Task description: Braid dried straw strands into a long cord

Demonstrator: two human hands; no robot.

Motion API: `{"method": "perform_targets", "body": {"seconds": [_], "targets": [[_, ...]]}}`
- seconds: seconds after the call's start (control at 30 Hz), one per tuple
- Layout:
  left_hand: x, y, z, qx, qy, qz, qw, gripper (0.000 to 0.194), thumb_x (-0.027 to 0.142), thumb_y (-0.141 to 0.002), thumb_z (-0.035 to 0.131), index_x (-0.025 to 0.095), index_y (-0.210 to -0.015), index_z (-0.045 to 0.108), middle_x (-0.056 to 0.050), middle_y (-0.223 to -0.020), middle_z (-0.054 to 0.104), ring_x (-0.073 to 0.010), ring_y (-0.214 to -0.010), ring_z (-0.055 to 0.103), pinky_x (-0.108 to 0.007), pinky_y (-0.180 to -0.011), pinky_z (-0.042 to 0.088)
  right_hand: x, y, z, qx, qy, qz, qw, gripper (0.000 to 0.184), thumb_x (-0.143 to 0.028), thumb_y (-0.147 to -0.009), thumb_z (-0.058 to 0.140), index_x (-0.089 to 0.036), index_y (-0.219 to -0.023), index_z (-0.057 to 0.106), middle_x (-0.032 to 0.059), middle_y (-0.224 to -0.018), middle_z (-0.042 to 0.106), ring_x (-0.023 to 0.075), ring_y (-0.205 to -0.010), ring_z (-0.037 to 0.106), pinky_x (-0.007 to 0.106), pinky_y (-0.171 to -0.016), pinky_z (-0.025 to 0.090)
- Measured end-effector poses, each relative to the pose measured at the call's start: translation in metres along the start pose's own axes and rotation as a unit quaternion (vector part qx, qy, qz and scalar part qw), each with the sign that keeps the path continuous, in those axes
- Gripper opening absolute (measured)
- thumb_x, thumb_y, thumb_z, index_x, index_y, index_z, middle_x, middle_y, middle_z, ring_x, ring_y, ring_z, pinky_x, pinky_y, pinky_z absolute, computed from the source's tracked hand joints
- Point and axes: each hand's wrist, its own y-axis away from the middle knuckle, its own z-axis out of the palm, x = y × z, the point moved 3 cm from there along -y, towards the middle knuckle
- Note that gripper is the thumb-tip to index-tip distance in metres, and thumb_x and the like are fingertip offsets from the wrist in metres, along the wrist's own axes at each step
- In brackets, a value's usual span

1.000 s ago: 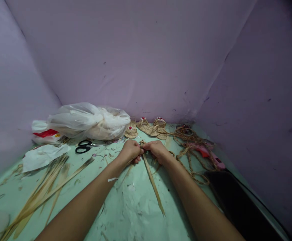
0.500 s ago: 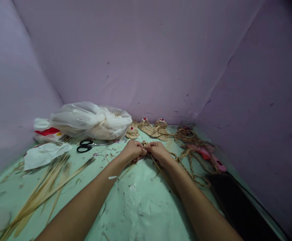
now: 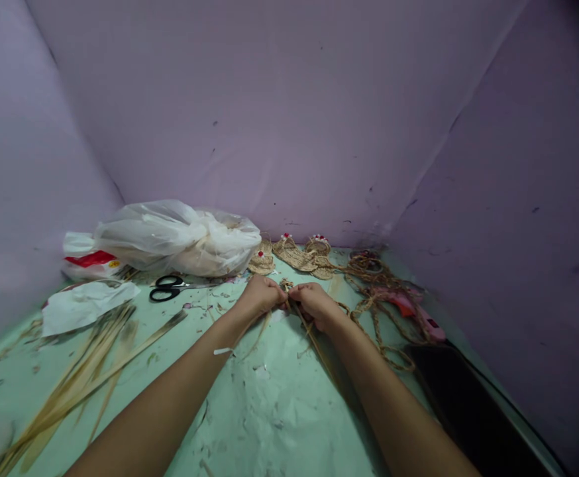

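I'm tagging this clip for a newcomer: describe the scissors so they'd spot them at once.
Find the translucent white bag near the back wall, left of centre. Just in front of it, on the green surface, lie the scissors. Their two black loop handles set them apart from the pale fibre strips.

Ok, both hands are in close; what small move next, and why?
Probably hold the left hand steady and gently draw the long pale strip snug with the right hand. Both hands pinch close together at the small fibre piece, and the strip trails loose from beside the right fingers. How tight it is there is hidden.
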Motion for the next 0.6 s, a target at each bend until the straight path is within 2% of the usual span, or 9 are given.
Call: {"method": "perform_targets", "body": {"seconds": [0.07,0.17,0.23,0.3,0.43,0.53,0.6], "targets": [[-0.003,-0.003,0.001,0.01,-0.064,0.033,0.997,0.009,0.017,-0.054,0.055,0.012,-0.049,0.06,0.0,-0.042,0.051,-0.0081,-0.042,0.041,-0.019,-0.042,0.031,-0.001,0.002,0.0,0.002,-0.01,0.006,1.0,0.015,-0.014,-0.061,0.046,-0.017,-0.047,0.041,-0.0077,-0.029,0.027,0.0045,-0.027,0.018,0.021,-0.033,0.01],[-0.005,-0.003,0.002,0.039,-0.149,0.069,0.986,0.013,0.022,-0.055,0.054,0.014,-0.053,0.064,0.0,-0.044,0.052,-0.0096,-0.045,0.043,-0.02,-0.044,0.03,-0.003,0.003,0.001,0.008,-0.004,0.003,1.0,0.013,-0.012,-0.06,0.046,-0.017,-0.048,0.042,-0.0071,-0.03,0.029,0.0041,-0.027,0.018,0.021,-0.033,0.009],[-0.004,-0.002,0.001,0.057,-0.171,0.085,0.98,0.014,0.022,-0.055,0.053,0.014,-0.055,0.065,0.0,-0.045,0.052,-0.0097,-0.047,0.043,-0.02,-0.044,0.029,-0.002,0.001,0.001,0.019,0.015,0.0,1.0,0.012,-0.012,-0.06,0.046,-0.016,-0.049,0.044,-0.0066,-0.03,0.031,0.004,-0.027,0.019,0.02,-0.033,0.01],[-0.002,-0.001,0.001,0.048,-0.157,0.095,0.982,0.014,0.021,-0.056,0.053,0.014,-0.054,0.064,0.002,-0.044,0.049,-0.0084,-0.046,0.04,-0.019,-0.044,0.027,-0.001,-0.002,-0.001,0.028,0.033,-0.001,0.999,0.014,-0.014,-0.06,0.047,-0.016,-0.047,0.044,-0.0074,-0.029,0.027,0.004,-0.027,0.018,0.02,-0.032,0.011],[-0.001,0.0,0.0,-0.01,-0.063,0.055,0.996,0.01,0.018,-0.056,0.052,0.012,-0.05,0.057,0.005,-0.038,0.038,-0.0057,-0.039,0.029,-0.02,-0.04,0.021,0.003,-0.01,-0.005,0.044,0.074,-0.018,0.996,0.017,-0.018,-0.061,0.051,-0.016,-0.046,0.043,-0.0077,-0.03,0.027,0.0038,-0.028,0.02,0.02,-0.033,0.014],[0.0,0.001,-0.003,-0.006,-0.034,-0.003,0.999,0.004,0.016,-0.054,0.053,0.014,-0.05,0.053,0.006,-0.034,0.033,-0.0052,-0.035,0.025,-0.02,-0.038,0.016,0.005,-0.014,-0.007,0.069,0.124,-0.042,0.989,0.014,-0.019,-0.06,0.051,-0.016,-0.048,0.046,-0.007,-0.033,0.031,0.004,-0.03,0.024,0.02,-0.035,0.016],[0.002,0.003,-0.003,-0.001,-0.027,-0.019,0.999,0.007,0.016,-0.053,0.055,0.015,-0.048,0.05,0.007,-0.033,0.031,-0.0048,-0.034,0.023,-0.02,-0.037,0.014,0.006,-0.015,-0.007,0.078,0.126,-0.045,0.988,0.013,-0.02,-0.061,0.051,-0.015,-0.05,0.047,-0.0068,-0.035,0.032,0.004,-0.031,0.024,0.02,-0.035,0.016]]}}
